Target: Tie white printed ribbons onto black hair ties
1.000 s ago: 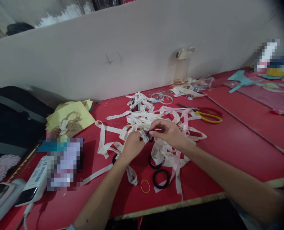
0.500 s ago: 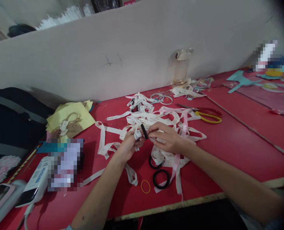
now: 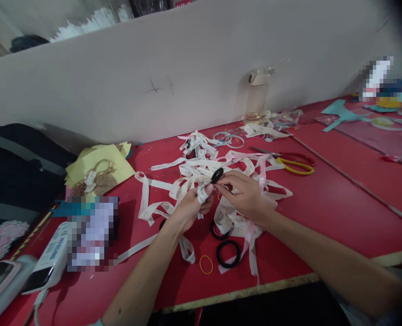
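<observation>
A black hair tie is held up between my hands, seen at a slant. My left hand is closed beneath it, thumb up at its lower edge. A white printed ribbon piece lies over or around that thumb; I cannot tell which. My right hand pinches at the hair tie's lower edge from the right, its fingertips meeting the left thumb. Below the hands, another black hair tie lies flat on the table beside a yellow rubber band. Loose white ribbons spread around and behind both hands.
Yellow-handled scissors lie right of the ribbons on the red table. A clear bottle stands against the grey partition. Yellow paper, a white power bank and a dark bag are at left.
Both hands have shifted slightly right and the hair tie has risen a little. It was nearly edge-on before; now its ring shape shows more.
</observation>
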Demonstrator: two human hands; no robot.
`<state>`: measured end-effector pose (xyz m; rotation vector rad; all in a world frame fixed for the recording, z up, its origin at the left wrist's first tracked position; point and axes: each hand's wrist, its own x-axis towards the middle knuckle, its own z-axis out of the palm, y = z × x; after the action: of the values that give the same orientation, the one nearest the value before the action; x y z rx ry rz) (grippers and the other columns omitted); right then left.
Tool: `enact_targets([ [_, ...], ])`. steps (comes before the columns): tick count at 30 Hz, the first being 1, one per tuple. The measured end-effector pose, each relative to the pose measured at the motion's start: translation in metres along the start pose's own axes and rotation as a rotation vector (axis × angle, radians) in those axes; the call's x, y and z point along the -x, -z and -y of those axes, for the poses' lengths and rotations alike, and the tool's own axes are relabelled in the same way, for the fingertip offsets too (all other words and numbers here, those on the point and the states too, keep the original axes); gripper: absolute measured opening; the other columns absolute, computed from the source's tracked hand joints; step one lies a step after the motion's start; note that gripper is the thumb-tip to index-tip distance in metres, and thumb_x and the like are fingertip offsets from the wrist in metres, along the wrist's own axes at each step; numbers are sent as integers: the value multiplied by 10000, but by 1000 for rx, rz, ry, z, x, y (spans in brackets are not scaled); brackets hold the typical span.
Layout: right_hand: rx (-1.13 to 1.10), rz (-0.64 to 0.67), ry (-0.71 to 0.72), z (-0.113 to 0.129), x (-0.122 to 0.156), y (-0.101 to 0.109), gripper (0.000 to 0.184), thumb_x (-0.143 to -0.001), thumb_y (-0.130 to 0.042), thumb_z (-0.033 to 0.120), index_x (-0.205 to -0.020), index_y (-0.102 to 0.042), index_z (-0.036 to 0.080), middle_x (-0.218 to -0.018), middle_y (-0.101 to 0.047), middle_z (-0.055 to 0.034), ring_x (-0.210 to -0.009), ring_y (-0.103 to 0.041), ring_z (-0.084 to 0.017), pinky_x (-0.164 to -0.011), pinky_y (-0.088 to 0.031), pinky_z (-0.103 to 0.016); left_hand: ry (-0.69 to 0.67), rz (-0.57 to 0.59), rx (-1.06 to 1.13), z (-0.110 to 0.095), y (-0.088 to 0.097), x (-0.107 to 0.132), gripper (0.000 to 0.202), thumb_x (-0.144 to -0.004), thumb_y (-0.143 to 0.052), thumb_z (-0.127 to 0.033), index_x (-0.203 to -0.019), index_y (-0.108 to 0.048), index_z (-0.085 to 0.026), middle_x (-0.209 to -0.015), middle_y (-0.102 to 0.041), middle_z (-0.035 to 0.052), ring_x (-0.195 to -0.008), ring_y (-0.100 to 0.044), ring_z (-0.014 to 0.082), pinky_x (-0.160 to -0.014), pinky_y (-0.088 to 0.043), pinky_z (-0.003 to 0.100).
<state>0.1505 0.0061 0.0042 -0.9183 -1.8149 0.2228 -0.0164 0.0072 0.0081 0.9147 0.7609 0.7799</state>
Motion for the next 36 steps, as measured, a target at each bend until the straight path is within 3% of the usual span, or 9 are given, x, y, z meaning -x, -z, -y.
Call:
enact_targets([
  [6,20,133,-58,-3,4,-5,59,-847,-587,183,-802,-611,212,-792,-634,-34,-743,-596,-173,-670,-466,-297,-47,-49,25,7,-5,-1,380,-704,-736,-437,-710,-486,-151,-592,-276,-78,-480,-240,21,-426,-166,145],
  [13,-132,225,162,-2,1,-7,85,-899,-577,245,-860,-647,215,-859,-675,-41,-872,-615,-174,-782,-495,-310,-66,-151,166,6,-4,-4,367,-691,-751,-426,-696,-527,-136,-554,-282,-86,-447,-211,5,-409,-155,136],
  [18,-145,283,144,1,-2,-6,123,-884,-608,279,-813,-649,187,-799,-665,-33,-810,-606,-166,-734,-488,-300,-79,-167,238,4,-6,-5,336,-677,-772,-385,-824,-605,-133,-590,-374,-72,-453,-276,3,-399,-198,127],
  [24,-172,213,235,2,-2,-7,114,-881,-608,254,-809,-644,173,-856,-657,-60,-844,-614,-160,-759,-510,-287,-84,-148,261,2,-12,-2,410,-703,-718,-497,-913,-626,-157,-609,-404,-72,-449,-309,1,-410,-240,128],
  [30,-193,145,322,5,0,-6,52,-859,-629,196,-818,-599,184,-995,-674,-75,-953,-638,-155,-826,-527,-287,81,-94,268,-2,-17,3,532,-710,-621,-639,-941,-634,-160,-642,-497,-45,-454,-345,20,-430,-285,156],
  [36,-116,234,313,5,-1,-5,112,-904,-567,223,-802,-571,177,-947,-669,-68,-919,-634,-148,-784,-519,-278,115,-93,234,-2,-15,1,550,-716,-567,-685,-769,-588,-138,-542,-391,-68,-418,-298,15,-406,-214,155],
])
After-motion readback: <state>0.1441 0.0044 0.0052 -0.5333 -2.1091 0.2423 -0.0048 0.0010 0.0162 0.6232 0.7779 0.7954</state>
